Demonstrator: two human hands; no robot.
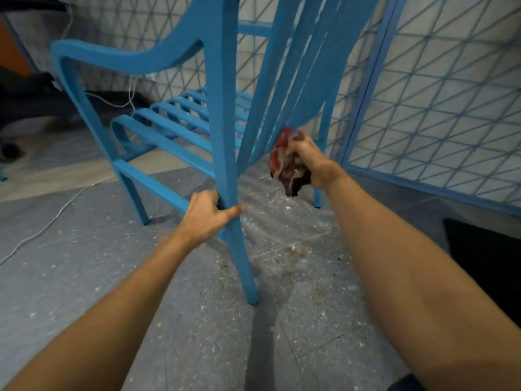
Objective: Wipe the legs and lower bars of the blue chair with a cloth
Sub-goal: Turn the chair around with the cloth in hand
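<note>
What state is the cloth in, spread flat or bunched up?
Bunched up. The right hand grips the red cloth as a crumpled wad by the back slats of the blue chair.

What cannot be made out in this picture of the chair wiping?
Head view:
- Chair top: cut off by the upper edge.
- Left hand: fingers hidden behind the leg it grips.
- Cloth in right hand: blurred; whether it touches the slats cannot be told.
</note>
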